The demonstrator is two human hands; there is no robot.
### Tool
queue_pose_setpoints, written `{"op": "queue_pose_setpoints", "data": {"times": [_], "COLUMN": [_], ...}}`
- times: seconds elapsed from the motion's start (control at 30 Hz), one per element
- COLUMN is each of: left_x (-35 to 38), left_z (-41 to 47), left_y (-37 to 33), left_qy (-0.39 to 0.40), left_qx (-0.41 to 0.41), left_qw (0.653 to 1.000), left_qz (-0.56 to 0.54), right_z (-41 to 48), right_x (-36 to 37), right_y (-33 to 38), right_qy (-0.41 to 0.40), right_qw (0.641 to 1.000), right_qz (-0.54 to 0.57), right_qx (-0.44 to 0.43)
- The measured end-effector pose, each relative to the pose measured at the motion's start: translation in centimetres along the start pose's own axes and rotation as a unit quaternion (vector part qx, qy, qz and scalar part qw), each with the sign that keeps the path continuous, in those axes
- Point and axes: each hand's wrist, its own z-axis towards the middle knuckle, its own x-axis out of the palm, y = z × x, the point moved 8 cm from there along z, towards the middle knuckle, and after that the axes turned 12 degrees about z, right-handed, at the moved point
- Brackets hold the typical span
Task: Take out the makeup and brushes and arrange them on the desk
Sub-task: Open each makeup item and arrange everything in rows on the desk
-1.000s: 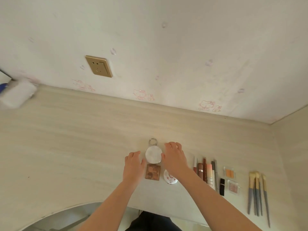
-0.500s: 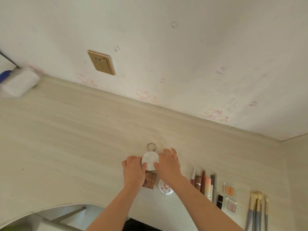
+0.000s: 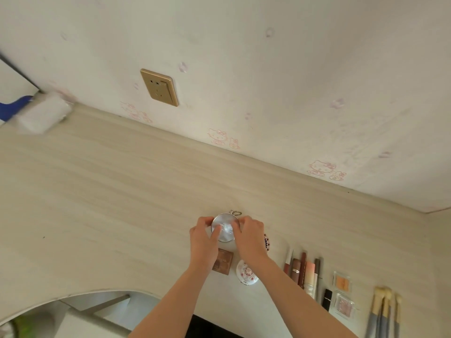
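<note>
A pale counter (image 3: 97, 191) with a fine, straight wood grain runs back to a cream wall (image 3: 268, 81), matte and slightly smudged, dotted with faded pink cartoon stickers (image 3: 218, 136) just above the joint. A brushed gold socket (image 3: 159, 87), rectangular with rounded corners, sits flat on the wall. At the far left a soft white pack (image 3: 42, 115), blurred, lies on the counter against the wall. The counter's near edge curves inward at the lower left. Near the middle, the left hand (image 3: 203, 240) and right hand (image 3: 249, 236) hold a round compact (image 3: 223, 226) with a shiny silver face, their fingers curled about its rim from either side, the left thumb lying across the face; a small metal ring (image 3: 235, 212) shows just behind it. Just nearer lie a brown square palette (image 3: 223, 262) and a white round case (image 3: 247, 273) with a pink flower pattern. To the right, slim tubes (image 3: 302, 269) lie side by side, then a black lipstick (image 3: 327, 300), two clear square pans (image 3: 341, 281), and grey-handled brushes (image 3: 385, 311) with pale bristles.
</note>
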Motion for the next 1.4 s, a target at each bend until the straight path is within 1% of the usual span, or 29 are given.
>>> {"op": "queue_pose_setpoints", "data": {"times": [0.13, 0.2, 0.37, 0.43, 0.5, 0.57, 0.67, 0.8, 0.93, 1.03, 1.2, 1.3, 1.4], "left_x": [-1.2, -2.0, -3.8, -4.5, -5.3, -6.3, -8.2, -10.7, -13.4, -15.2, -16.9, -17.3, -17.3], "left_z": [0.4, 0.7, 1.5, 2.0, 2.6, 3.4, 4.8, 6.7, 8.3, 9.4, 11.1, 11.9, 12.3], "left_y": [-0.3, -0.4, -0.2, -0.4, -0.8, -1.3, -1.8, -1.5, -0.2, 0.5, 1.3, 1.8, 2.0], "left_qy": [0.006, 0.02, 0.103, 0.139, 0.184, 0.229, 0.274, 0.337, 0.356, 0.366, 0.373, 0.371, 0.37], "left_qx": [-0.04, -0.048, -0.069, -0.058, -0.036, -0.005, 0.036, 0.075, 0.103, 0.111, 0.12, 0.115, 0.114], "left_qw": [0.993, 0.99, 0.976, 0.969, 0.961, 0.955, 0.951, 0.934, 0.924, 0.919, 0.919, 0.92, 0.92], "left_qz": [-0.107, -0.13, -0.181, -0.197, -0.205, -0.187, -0.136, -0.097, -0.093, -0.093, -0.049, -0.055, -0.059], "right_z": [0.5, 0.5, 0.0, -0.2, -0.1, 0.1, 0.4, 0.0, -1.3, -1.9, -2.2, -2.0, -1.8], "right_x": [-0.3, -0.4, 0.3, 0.9, 1.5, 2.0, 3.4, 5.6, 8.9, 10.6, 12.2, 12.8, 13.3], "right_y": [1.1, 1.7, 3.7, 4.4, 5.0, 5.7, 6.7, 8.2, 9.8, 11.1, 12.9, 13.7, 14.0], "right_qy": [-0.002, -0.001, 0.004, 0.004, -0.012, -0.039, -0.061, -0.084, -0.093, -0.1, -0.068, -0.043, 0.003], "right_qw": [0.996, 0.992, 0.987, 0.988, 0.989, 0.99, 0.989, 0.975, 0.96, 0.959, 0.972, 0.983, 0.991], "right_qz": [0.09, 0.123, 0.158, 0.153, 0.146, 0.135, 0.136, 0.203, 0.26, 0.261, 0.22, 0.177, 0.134], "right_qx": [0.015, 0.015, -0.003, -0.003, 0.001, 0.004, 0.011, 0.036, 0.053, 0.054, 0.052, 0.038, 0.013]}}
